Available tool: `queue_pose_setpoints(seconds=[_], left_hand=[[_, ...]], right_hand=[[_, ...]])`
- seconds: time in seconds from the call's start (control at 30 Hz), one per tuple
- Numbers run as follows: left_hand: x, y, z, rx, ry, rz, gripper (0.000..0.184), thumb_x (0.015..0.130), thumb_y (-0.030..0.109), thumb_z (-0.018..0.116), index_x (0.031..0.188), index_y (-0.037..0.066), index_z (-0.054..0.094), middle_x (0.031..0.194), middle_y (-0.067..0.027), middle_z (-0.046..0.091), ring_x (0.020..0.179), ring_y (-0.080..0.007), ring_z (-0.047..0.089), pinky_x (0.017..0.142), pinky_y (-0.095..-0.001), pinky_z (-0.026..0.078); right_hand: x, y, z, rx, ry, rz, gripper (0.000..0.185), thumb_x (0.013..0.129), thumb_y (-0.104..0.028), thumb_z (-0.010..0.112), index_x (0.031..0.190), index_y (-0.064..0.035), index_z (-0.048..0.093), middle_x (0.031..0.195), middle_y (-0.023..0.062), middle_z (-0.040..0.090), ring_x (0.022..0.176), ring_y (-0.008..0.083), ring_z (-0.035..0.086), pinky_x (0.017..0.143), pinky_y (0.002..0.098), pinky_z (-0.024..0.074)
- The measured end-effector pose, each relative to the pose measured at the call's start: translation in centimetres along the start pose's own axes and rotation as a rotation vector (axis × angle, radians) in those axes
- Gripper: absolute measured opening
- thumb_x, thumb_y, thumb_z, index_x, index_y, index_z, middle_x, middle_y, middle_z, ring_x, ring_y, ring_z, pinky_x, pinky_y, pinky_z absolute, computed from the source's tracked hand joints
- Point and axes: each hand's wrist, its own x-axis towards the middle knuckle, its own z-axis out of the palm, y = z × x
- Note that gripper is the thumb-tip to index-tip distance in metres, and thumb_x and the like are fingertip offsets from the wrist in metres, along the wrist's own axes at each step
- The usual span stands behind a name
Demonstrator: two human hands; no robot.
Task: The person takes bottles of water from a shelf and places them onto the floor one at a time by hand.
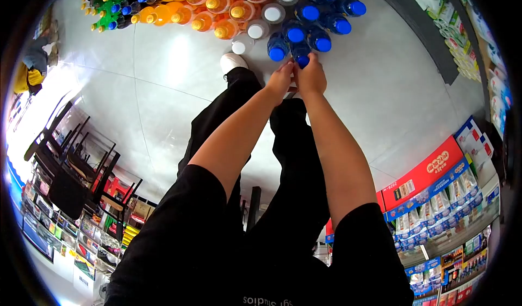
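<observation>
Both of my hands meet at a blue bottle with a blue cap, at the near edge of a group of similar bottles on the floor. My right hand has its fingers closed round the right side of the bottle, by the cap. From the left, my left hand presses closed fingers against the same bottle; its fingertips are partly hidden. Just left of that bottle stands another blue-capped bottle, close to the left hand. The lower part of the held bottle is hidden.
White-capped clear bottles, orange drink bottles and dark bottles continue leftward. Stacked chairs stand at the left. A red display box and stocked shelves line the right. My white shoe is beside the bottles.
</observation>
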Motion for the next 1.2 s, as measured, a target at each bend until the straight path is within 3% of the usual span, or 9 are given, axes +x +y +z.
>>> queue_pose_setpoints(seconds=[0.23,0.4,0.47,0.57,0.73,0.9,1.03,1.2], left_hand=[[-11.4,4.1,3.8,0.142,-0.002,0.042,0.048,0.089,0.035,0.041,0.132,0.015,0.039,0.108,-0.0020,0.054,0.097,-0.0169,0.053,0.078,-0.0326,0.044],[-17.7,6.1,4.9,0.216,-0.073,0.148,0.047,0.089,0.032,0.040,0.134,0.015,0.037,0.122,-0.0034,0.051,0.103,-0.0178,0.050,0.083,-0.0329,0.041],[-22.1,7.7,6.8,0.196,-0.085,0.233,0.047,0.090,0.030,0.039,0.134,0.016,0.037,0.124,-0.0040,0.049,0.104,-0.0182,0.050,0.086,-0.0337,0.039],[-28.9,11.3,9.9,0.214,-0.154,0.386,0.046,0.091,0.028,0.040,0.135,0.015,0.035,0.127,-0.0040,0.048,0.111,-0.0187,0.048,0.090,-0.0346,0.036],[-37.4,16.7,13.5,0.195,-0.267,0.663,0.049,0.089,0.023,0.042,0.136,0.013,0.034,0.131,-0.0071,0.045,0.115,-0.0185,0.046,0.093,-0.0327,0.035],[-46.4,22.4,16.4,0.180,-0.414,0.909,0.052,0.085,0.008,0.043,0.135,0.008,0.033,0.130,-0.0109,0.044,0.118,-0.0215,0.042,0.099,-0.0326,0.031],[-52.5,26.5,18.1,0.233,-0.532,1.093,0.054,0.083,0.007,0.045,0.136,0.008,0.031,0.131,-0.0108,0.043,0.119,-0.0219,0.040,0.100,-0.0338,0.031],[-59.1,31.3,20.1,0.354,-0.563,1.394,0.058,0.083,0.021,0.043,0.136,0.005,0.027,0.124,-0.0141,0.047,0.114,-0.0236,0.045,0.097,-0.0364,0.033]], right_hand=[[-7.2,-1.0,-6.8,0.154,0.044,-0.195,0.052,0.080,-0.023,0.059,0.125,-0.0054,0.041,0.118,0.0220,0.049,0.110,0.0374,0.048,0.090,0.0425,0.0415],[-11.1,-3.2,-13.1,0.350,0.146,-0.230,0.050,0.078,-0.022,0.060,0.122,-0.0028,0.045,0.119,0.0203,0.049,0.104,0.0322,0.052,0.087,0.0379,0.0439],[-13.9,-5.2,-17.7,0.433,0.185,-0.235,0.050,0.078,-0.021,0.060,0.122,-0.0018,0.046,0.119,0.0191,0.049,0.104,0.0315,0.052,0.088,0.0373,0.0432],[-17.4,-7.9,-23.9,0.637,0.206,-0.223,0.049,0.078,-0.019,0.061,0.122,-0.0029,0.047,0.117,0.0151,0.051,0.095,0.0207,0.055,0.081,0.0325,0.0454],[-23.7,-13.6,-33.1,0.809,0.260,-0.327,0.046,0.078,-0.013,0.062,0.121,-0.0037,0.048,0.114,0.0121,0.053,0.093,0.0184,0.055,0.080,0.0305,0.0455],[-30.0,-18.4,-39.3,1.138,0.251,-0.503,0.043,0.080,-0.006,0.060,0.122,-0.0053,0.047,0.116,0.0104,0.051,0.099,0.0186,0.052,0.081,0.0305,0.0454],[-34.1,-21.7,-44.9,1.221,0.252,-0.704,0.046,0.081,-0.003,0.058,0.125,-0.0044,0.044,0.121,0.0107,0.048,0.102,0.0188,0.051,0.083,0.0299,0.0445],[-38.0,-25.1,-51.0,1.183,0.326,-0.976,0.048,0.081,0.001,0.056,0.126,-0.0033,0.041,0.125,0.0101,0.045,0.108,0.0197,0.049,0.082,0.0297,0.0450]])
